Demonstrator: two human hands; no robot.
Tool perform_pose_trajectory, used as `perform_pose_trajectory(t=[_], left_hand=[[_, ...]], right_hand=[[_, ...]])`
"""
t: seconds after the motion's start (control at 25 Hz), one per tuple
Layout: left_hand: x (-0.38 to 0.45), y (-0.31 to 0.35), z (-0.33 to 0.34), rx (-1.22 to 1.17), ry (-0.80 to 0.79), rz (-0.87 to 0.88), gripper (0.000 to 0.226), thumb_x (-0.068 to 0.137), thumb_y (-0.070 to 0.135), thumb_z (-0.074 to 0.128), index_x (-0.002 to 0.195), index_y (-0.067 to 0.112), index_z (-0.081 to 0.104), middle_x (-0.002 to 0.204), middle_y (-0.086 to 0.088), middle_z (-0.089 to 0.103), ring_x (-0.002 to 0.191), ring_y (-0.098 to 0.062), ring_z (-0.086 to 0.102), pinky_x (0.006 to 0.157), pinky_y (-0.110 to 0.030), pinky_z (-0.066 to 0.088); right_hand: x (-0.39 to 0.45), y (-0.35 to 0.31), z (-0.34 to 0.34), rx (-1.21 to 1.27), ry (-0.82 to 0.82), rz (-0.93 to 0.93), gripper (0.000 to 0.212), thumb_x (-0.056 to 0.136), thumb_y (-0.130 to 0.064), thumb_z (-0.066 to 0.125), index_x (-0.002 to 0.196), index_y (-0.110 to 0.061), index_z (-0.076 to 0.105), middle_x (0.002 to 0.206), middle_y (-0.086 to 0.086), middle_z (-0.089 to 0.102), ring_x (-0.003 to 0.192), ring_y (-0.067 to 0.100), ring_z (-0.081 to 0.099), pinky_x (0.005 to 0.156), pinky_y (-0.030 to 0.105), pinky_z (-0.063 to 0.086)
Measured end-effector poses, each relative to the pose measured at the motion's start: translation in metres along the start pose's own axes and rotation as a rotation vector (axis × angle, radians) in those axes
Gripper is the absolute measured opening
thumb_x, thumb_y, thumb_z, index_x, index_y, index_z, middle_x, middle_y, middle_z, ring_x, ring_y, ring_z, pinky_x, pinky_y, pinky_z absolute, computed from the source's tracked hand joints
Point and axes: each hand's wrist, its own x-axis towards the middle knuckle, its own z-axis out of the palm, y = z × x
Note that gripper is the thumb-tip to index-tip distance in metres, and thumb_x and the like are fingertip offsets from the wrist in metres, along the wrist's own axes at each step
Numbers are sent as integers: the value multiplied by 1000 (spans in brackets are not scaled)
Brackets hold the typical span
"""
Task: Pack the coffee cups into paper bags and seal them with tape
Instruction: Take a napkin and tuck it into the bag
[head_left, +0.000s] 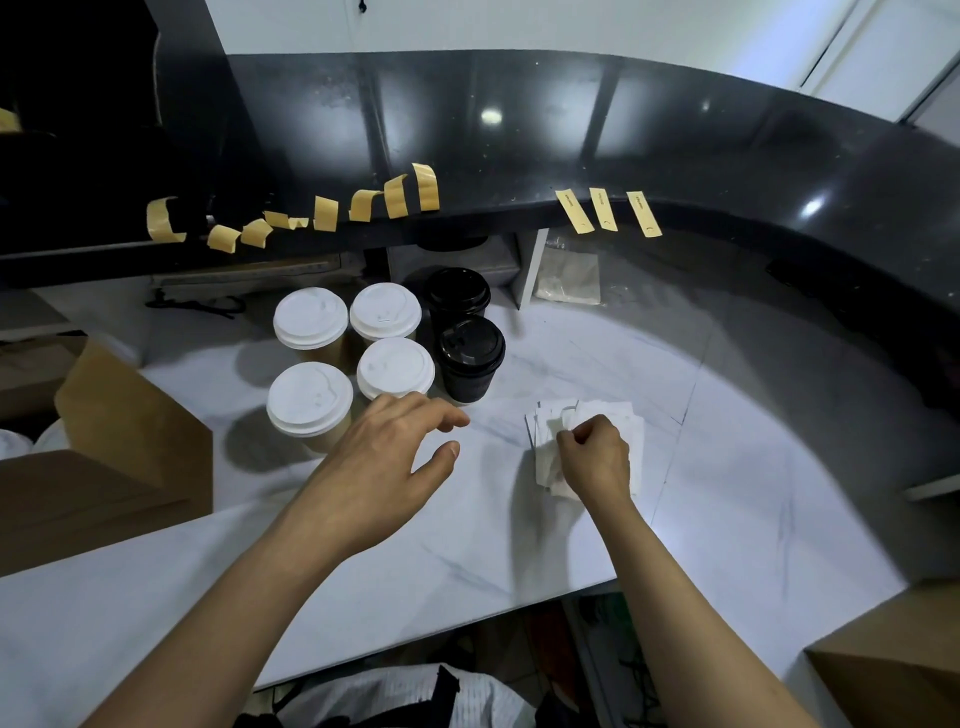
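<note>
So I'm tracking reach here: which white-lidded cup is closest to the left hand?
The front right white-lidded cup: the left hand's fingertips almost reach its lid, while the other three stand farther off.

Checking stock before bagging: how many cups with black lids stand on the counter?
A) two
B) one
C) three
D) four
A: two black-lidded cups, one behind the other, stand to the right of four white-lidded cups.

The right hand (595, 457) covers part of the white paper stack (618, 415), print on the three tape strips (602, 209) is illegibly small, and the brown paper bag (135, 415) is cut off at left.
</note>
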Motion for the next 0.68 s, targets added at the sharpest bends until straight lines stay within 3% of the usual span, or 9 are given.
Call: perform_pose_trajectory(t=[0.12,0.2,0.36,0.52,0.68], left_hand=[[0,2,1,-8,-3,11,26,98,33,55,124,35,60,114,20,58,113,-5,45,96,-26,39],[0,3,2,-9,-4,14,26,99,33,55,124,35,60,114,20,58,113,-5,45,96,-26,39],[-1,3,2,-3,-13,11,26,99,34,54,124,35,59,114,20,57,113,-5,44,95,-25,38],[-2,3,1,-4,-13,7,26,98,34,54,124,35,60,114,21,57,113,-5,45,95,-26,39],[-4,2,1,-7,-7,4,25,99,33,55,123,35,60,114,21,57,114,-5,46,95,-27,40]], right_hand=[[-3,3,-6,84,9,38,11,86,-15,62,84,-16,52,73,-6,58,68,16,53,52,28,32],[-5,3,-9,156,-21,52,17,84,-16,69,95,-17,57,81,-5,65,77,15,60,56,26,38],[-9,2,-12,237,-43,-8,22,83,-26,79,90,-17,59,77,0,66,68,15,60,56,28,41],[-14,5,-12,264,-24,-100,7,99,-24,59,93,-22,55,67,2,64,50,18,58,50,36,51],[-15,6,-13,107,2,-206,19,102,-14,42,98,-30,51,77,0,62,69,30,60,59,38,51]])
